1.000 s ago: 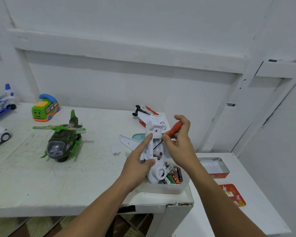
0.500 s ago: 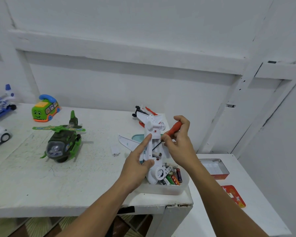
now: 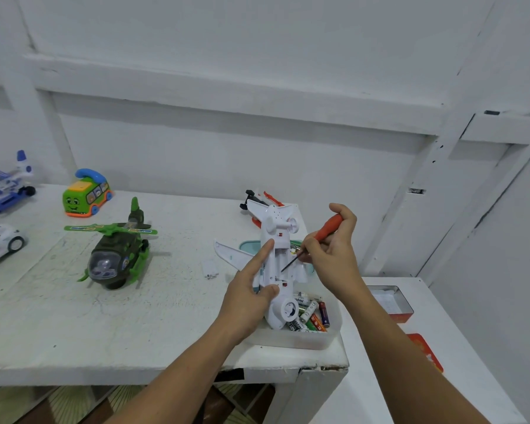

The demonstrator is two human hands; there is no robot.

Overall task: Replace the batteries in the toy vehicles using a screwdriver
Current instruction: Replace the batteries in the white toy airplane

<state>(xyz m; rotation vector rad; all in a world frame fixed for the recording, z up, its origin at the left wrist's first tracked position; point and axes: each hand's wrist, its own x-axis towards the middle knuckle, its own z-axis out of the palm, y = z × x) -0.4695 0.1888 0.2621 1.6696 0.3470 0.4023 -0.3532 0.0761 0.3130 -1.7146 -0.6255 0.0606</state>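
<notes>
The white toy plane (image 3: 276, 240) is held belly-up over the near right corner of the worktop (image 3: 74, 316), its nose above a clear tray (image 3: 306, 342) of loose batteries (image 3: 314, 319). It is judged light, hollow and stiff, with thin wings and tail fins that could snap, so it is best gripped round the fuselage. This is done by the left hand (image 3: 247, 301): the forefinger is laid straight along the body, the thumb is pressed on the belly, and the remaining fingers are hidden behind. The screwdriver (image 3: 329, 228) is pinched at its orange handle by the fingers of the right hand (image 3: 334, 261), its tip set against the underside. A small white cover (image 3: 210, 268) lies nearby on the worktop, and a green helicopter (image 3: 117, 255) stands well apart to the left. Nothing is seen to block the tool.
</notes>
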